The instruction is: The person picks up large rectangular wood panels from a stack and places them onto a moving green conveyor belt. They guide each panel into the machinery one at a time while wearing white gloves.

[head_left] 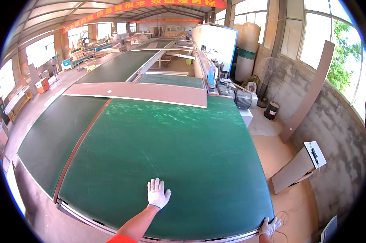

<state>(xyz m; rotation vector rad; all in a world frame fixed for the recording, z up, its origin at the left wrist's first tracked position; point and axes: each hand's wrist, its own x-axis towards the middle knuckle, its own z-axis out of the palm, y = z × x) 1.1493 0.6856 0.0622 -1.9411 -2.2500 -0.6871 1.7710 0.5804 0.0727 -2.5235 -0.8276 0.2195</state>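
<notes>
Left grip (158, 195) splayed, empty, over green belt (183, 150); right grip (269, 226) at edge (269, 194), hold unclear.

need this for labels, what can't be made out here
Head view:
left hand: palm hidden by its own back
right hand: forearm mostly cut off by the lower edge
green surface: part hidden by the long board
far stacked boards: too small to count

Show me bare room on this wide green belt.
Widest: green belt between the long brown panel and white-gloved left hand. Also bare: dark surface left of the red-brown strip. Crowded: far right, by the grey ribbed motor; near right corner, by the gloved right hand.
</notes>
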